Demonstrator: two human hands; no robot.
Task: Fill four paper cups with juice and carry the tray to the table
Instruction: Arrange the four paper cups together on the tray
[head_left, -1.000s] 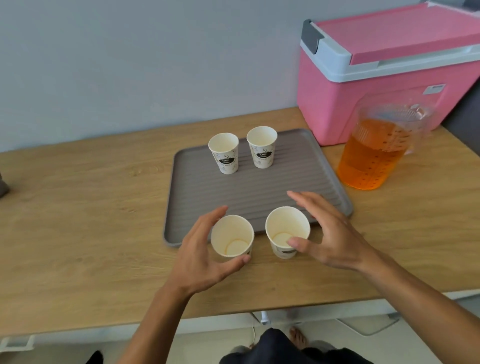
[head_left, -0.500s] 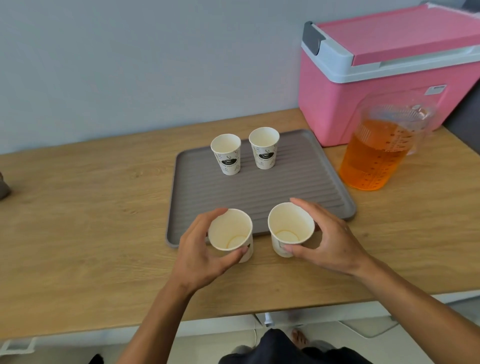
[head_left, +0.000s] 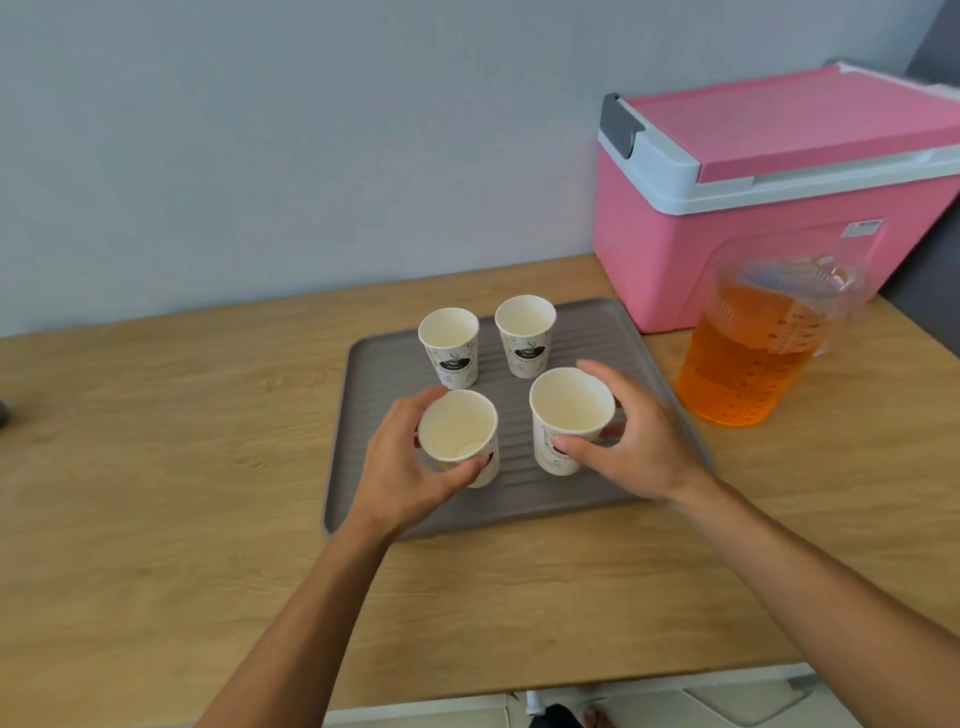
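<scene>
Left hand (head_left: 400, 467) grips left cup (head_left: 457, 431) | right hand (head_left: 639, 447) grips right cup (head_left: 571, 402) | sides part-hidden, perhaps lifted

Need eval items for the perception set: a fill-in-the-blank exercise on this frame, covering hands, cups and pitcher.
1. The left hand grips the near-left cup, the right hand the near-right cup; ____ more stand untouched behind.
2. The pitcher holds ____ liquid.
3. The cooler behind it is ____.
Missing: two; orange; pink.
</scene>
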